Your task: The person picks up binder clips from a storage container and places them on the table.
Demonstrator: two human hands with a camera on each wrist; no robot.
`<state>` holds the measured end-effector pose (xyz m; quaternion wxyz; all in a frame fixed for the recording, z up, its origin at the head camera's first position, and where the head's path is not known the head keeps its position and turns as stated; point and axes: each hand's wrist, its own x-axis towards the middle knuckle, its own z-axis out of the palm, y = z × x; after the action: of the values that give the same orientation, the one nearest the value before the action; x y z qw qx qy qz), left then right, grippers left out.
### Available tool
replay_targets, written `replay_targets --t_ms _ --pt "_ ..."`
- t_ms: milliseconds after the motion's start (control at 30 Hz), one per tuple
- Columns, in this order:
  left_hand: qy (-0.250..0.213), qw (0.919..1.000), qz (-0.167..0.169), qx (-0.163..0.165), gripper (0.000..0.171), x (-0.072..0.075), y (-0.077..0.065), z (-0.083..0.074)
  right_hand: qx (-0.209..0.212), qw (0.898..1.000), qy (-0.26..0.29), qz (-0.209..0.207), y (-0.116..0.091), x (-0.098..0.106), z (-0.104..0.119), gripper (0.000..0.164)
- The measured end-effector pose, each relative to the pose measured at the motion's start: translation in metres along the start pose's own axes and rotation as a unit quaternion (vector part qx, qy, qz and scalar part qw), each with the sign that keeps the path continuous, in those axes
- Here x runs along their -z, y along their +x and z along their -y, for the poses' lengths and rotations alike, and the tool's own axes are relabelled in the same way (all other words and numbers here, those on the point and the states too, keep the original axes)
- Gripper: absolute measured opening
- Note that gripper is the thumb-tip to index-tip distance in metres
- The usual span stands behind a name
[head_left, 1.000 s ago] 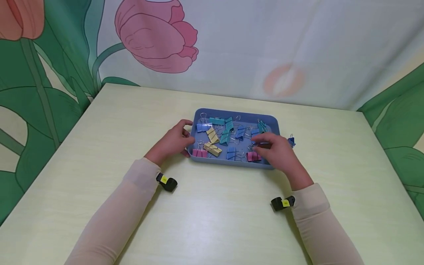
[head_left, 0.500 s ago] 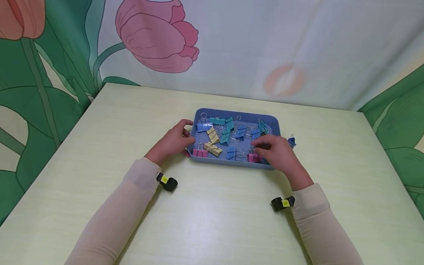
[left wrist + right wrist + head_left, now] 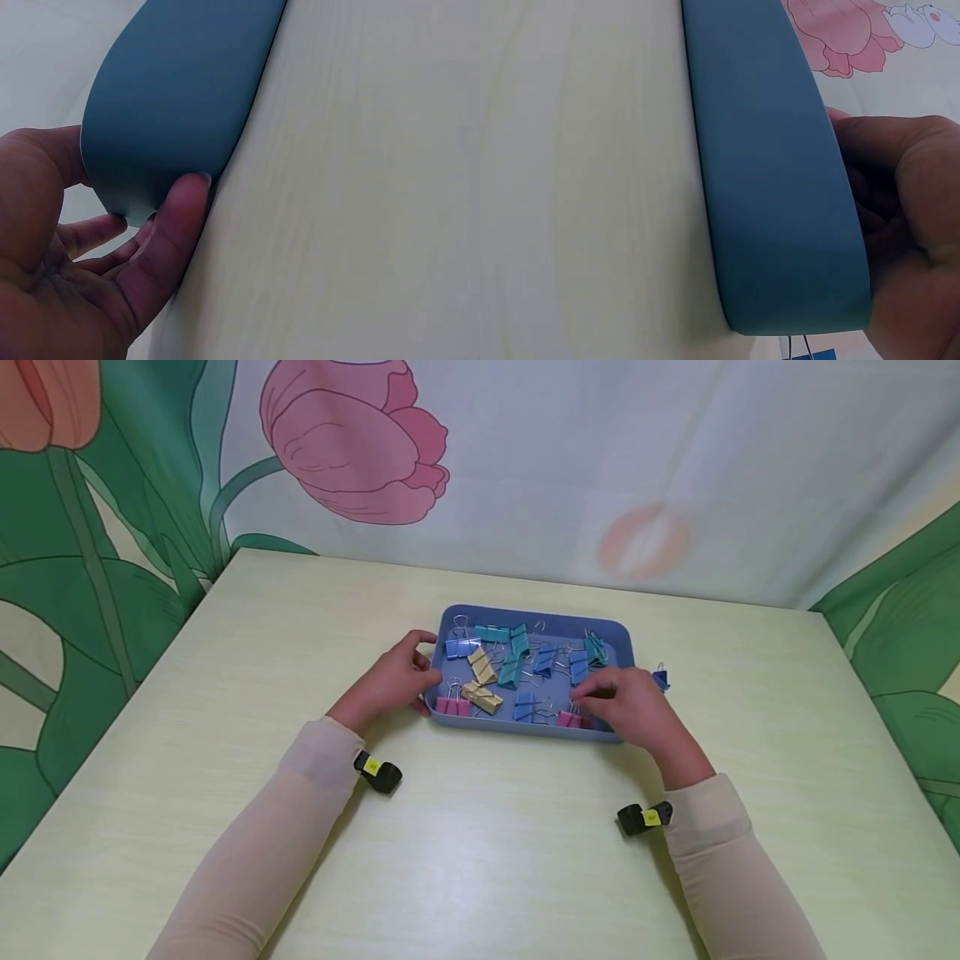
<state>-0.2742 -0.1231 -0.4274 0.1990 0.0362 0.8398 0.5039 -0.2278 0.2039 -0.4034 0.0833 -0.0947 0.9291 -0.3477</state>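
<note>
In the head view a blue-grey tray [image 3: 525,732] holds several binder clips in blue, teal, yellow and pink. My left hand [image 3: 393,677] grips the tray's left end; in the left wrist view its thumb and fingers lie around the corner. Over the tray's right part is my right hand [image 3: 630,706], thumb and forefinger bent close together. Its fingertips are right above a pink binder clip [image 3: 568,719] and just below a blue binder clip [image 3: 579,667]. I cannot tell whether they pinch anything. The tray wall [image 3: 772,187] hides most of these fingers in the right wrist view.
A dark blue binder clip [image 3: 660,677] stands on the table just right of the tray. The pale wooden table [image 3: 465,860] ends at the back against a flower-printed curtain [image 3: 525,468]. Each sleeve cuff carries a small black camera.
My right hand has shifted slightly right and down within the tray, uncovering more of the blue binder clip beyond its fingers. The left hand and the tray have stayed where they were.
</note>
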Motion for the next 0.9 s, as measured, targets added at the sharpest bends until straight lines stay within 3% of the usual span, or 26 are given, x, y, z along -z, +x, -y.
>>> replay_targets --t_ms 200,533,900 --pt "0.000 1.0000 0.000 -0.003 0.063 0.000 0.000 0.000 0.024 1.000 -0.003 -0.004 -0.003 0.005 -0.003 0.014" --pt "-0.003 1.0000 -0.001 0.000 0.063 0.000 0.003 0.002 0.011 1.000 -0.004 -0.016 -0.006 0.015 -0.003 0.015" --pt "-0.007 1.0000 0.000 -0.004 0.063 0.000 0.001 0.001 0.022 0.995 0.031 -0.094 -0.013 0.033 -0.001 0.014"
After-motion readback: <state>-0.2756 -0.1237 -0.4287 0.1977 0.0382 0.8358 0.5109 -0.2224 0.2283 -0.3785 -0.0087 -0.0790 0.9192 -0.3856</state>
